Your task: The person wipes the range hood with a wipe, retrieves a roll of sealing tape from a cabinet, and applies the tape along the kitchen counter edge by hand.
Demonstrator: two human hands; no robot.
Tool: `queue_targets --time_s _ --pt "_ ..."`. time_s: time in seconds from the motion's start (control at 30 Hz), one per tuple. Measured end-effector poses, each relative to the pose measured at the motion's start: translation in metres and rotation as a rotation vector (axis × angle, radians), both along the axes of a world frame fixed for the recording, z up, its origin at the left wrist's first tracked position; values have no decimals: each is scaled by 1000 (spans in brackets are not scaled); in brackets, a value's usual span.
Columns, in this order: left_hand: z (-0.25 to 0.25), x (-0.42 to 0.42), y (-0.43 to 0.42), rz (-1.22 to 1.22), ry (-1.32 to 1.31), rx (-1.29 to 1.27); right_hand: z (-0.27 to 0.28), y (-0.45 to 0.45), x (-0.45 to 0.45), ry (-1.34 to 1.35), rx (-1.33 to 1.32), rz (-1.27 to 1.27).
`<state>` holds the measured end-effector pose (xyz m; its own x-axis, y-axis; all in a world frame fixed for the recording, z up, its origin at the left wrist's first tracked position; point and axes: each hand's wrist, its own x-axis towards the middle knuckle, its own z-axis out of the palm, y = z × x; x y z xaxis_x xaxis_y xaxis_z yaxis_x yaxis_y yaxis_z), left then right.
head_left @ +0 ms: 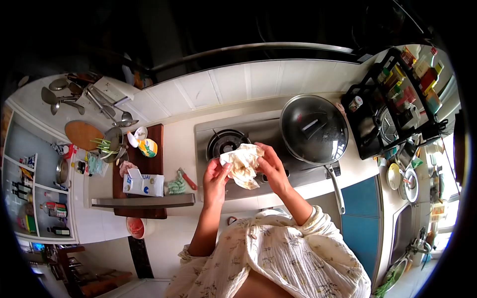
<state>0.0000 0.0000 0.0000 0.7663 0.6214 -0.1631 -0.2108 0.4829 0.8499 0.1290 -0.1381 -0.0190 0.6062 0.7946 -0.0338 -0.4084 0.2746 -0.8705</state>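
A crumpled, stained white cloth or tissue [243, 165] is held up between my two hands, above the front of the steel gas stove [203, 134]. My left hand [216, 178] pinches its left edge, thumb toward the cloth. On its right side, my right hand [272, 168] grips the upper right part with bent fingers. Just behind the cloth is the bare left burner [227, 142], partly covered by it. A wok with a glass lid [314, 130] sits on the right burner, its handle pointing toward the front.
Left of the stove, a dark wooden board [156, 133] bears a spray bottle [147, 147] and a white wipes pack [143, 184]. A red-handled brush [188, 180] lies beside it. A black spice rack [365, 116] stands at right, near the sink [401, 231].
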Motion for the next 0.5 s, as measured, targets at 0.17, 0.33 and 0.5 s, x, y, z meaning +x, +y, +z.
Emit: queue_targets --time_s 0.17,0.33,0.5 --pt "-8 45 -21 40 -54 37 23 -16 33 -718 -124 -100" --pt "2 82 -39 148 4 516 -3 -1 47 -350 -72 -74" --pt "11 83 -40 133 73 487 23 -10 124 -322 24 -399"
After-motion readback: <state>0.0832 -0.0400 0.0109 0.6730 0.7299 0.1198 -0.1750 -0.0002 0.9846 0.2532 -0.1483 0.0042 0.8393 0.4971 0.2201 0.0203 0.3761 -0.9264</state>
